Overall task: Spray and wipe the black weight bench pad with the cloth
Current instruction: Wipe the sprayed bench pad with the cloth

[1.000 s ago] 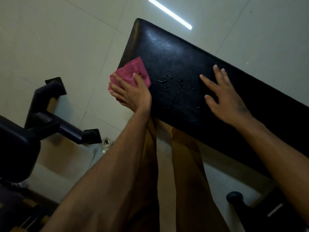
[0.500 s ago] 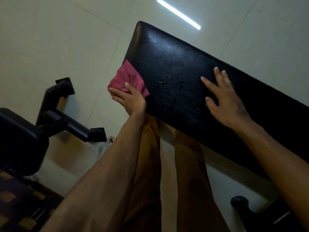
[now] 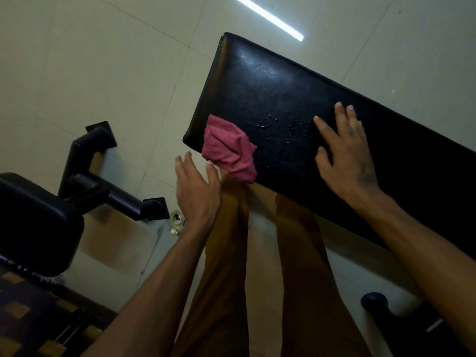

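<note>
The black weight bench pad (image 3: 270,81) runs from the upper middle down to the right edge, with spray droplets (image 3: 280,127) on its surface. A crumpled pink cloth (image 3: 228,148) lies on the pad's near left corner and hangs over the edge. My left hand (image 3: 197,190) is just below and left of the cloth with fingers spread, one fingertip near the cloth's lower edge, holding nothing. My right hand (image 3: 346,153) rests flat on the pad to the right of the droplets, fingers apart.
Another black padded machine with a tubular frame (image 3: 85,176) stands at the left on the pale tiled floor. A small drain fitting (image 3: 176,219) sits in the floor beside it. My legs in brown trousers (image 3: 257,266) are below the pad. A black rounded foot (image 3: 373,301) shows at lower right.
My left hand has let go of the pink cloth and pulled back down and left. The cloth now lies on the pad's corner. My right hand stays flat on the pad.
</note>
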The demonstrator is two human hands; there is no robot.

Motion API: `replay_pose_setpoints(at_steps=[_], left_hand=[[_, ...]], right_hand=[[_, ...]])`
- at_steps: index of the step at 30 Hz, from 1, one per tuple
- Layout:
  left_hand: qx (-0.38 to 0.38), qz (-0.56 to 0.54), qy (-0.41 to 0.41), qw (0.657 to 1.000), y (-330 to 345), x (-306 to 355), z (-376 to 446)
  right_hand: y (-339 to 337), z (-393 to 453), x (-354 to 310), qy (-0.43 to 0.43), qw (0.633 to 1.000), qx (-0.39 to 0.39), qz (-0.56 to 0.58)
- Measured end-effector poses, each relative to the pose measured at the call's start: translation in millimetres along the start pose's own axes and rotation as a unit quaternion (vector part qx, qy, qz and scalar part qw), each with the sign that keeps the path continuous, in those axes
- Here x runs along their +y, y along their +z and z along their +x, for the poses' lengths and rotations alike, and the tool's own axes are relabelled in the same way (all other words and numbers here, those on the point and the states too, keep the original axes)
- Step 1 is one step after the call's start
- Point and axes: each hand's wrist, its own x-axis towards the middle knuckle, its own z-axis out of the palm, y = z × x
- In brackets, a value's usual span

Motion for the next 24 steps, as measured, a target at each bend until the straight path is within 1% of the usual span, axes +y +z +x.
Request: replay_pose_setpoints(at_steps=[1,3,5,7,9,11,12,13,14,16,20,22,24], left_hand=[[0.034,-0.001,0.045,0.998,-10.3,-3.8,10.1],[0.057,0.001,0.145,0.988,-27.4,-7.3,36.5],[0.045,0.008,0.243,0.969,-38.2,-1.8,68.2],[0.007,0.023,0.34,0.94,-42.6,8.4,100.5],[-0.044,0.072,0.45,0.889,-41.2,19.8,129.9],[-0.079,0.143,0.547,0.821,-36.3,28.4,151.8],[-0.09,0.172,0.583,0.789,-32.6,31.5,159.2],[-0.098,0.191,0.609,0.764,-29.1,33.3,163.1],[-0.103,0.202,0.622,0.75,-26.8,33.5,164.3],[-0.109,0.198,0.625,0.747,-24.7,32.1,163.4],[-0.102,0.158,0.605,0.774,-20.3,30.7,152.6],[-0.095,0.145,0.591,0.788,-14.4,30.6,147.5],[-0.083,0.133,0.577,0.801,-9.1,30.5,144.3]], right_hand=[[6.0,-2.3,-14.8,-0.015,1.0,0.014,-0.013],[23.2,-5.7,-52.0,-0.069,0.997,0.035,-0.031],[48.0,-5.3,-92.6,-0.139,0.988,0.049,-0.048],[77.6,1.7,-127.3,-0.196,0.974,0.051,-0.097],[104.9,14.4,-141.9,-0.229,0.955,0.031,-0.183],[120.8,29.1,-132.4,-0.258,0.934,0.019,-0.246],[123.5,33.8,-123.5,-0.268,0.927,0.027,-0.261],[123.6,33.5,-114.6,-0.268,0.924,0.041,-0.268],[122.9,28.3,-106.6,-0.259,0.926,0.052,-0.268],[121.2,7.8,-90.0,-0.222,0.937,0.06,-0.263],[108.4,-41.1,-42.9,-0.15,0.95,0.038,-0.273],[104.2,-46.2,-30.9,-0.14,0.949,0.034,-0.28],[107.3,-37.0,-31.5,-0.151,0.946,0.039,-0.286]])
